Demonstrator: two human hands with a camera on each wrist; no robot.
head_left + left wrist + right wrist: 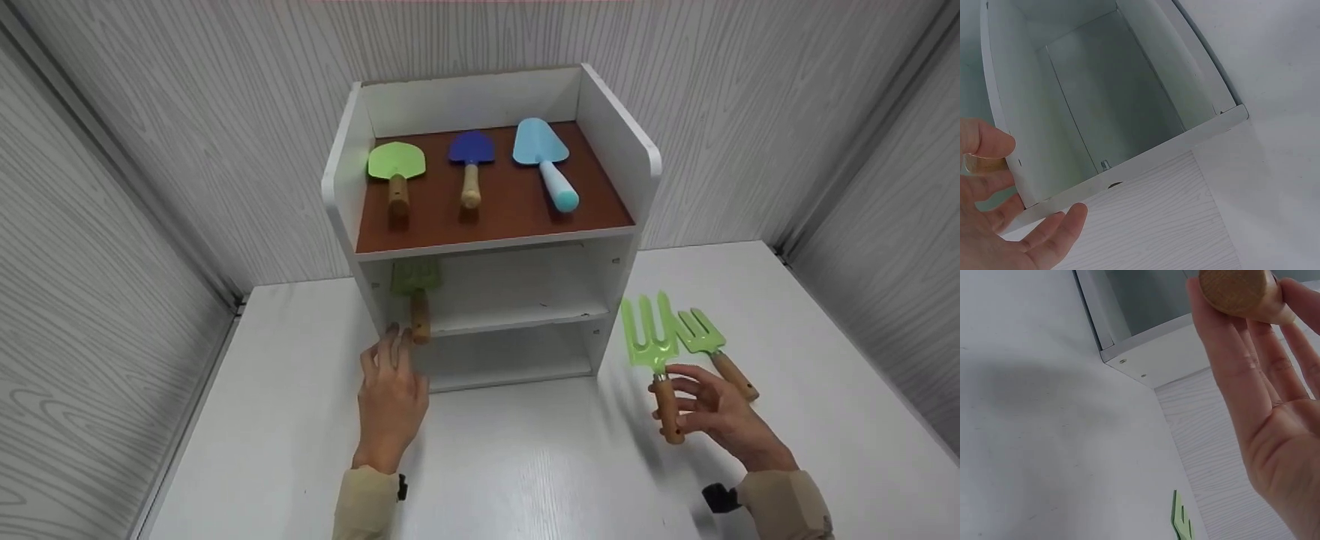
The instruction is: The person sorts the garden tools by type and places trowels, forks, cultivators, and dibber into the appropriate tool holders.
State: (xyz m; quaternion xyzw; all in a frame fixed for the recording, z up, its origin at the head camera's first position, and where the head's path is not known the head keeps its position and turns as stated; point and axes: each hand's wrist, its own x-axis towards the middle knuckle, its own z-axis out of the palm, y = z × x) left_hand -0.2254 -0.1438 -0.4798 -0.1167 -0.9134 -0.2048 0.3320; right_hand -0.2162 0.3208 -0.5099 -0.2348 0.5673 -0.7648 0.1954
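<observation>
My right hand (724,420) holds a green three-tined garden fork (655,349) by its wooden handle (1233,291), tines pointing away, raised over the table right of the white shelf unit. A smaller green hand fork (701,332) with a wooden handle lies on the table just beyond that hand. My left hand (391,397) is at the front left of the unit, fingers loosely spread by the middle shelf's edge. Close to its fingertips, the wooden handle (421,319) of another green tool (416,275) sticks out from the middle shelf; its head is in shadow.
The white shelf unit (646,161) stands against the grey wood-grain wall. On its brown top lie a green trowel (397,160), a dark blue trowel (471,148) and a light blue scoop-like trowel (537,142). Grey panels enclose the white table (510,457) at both sides.
</observation>
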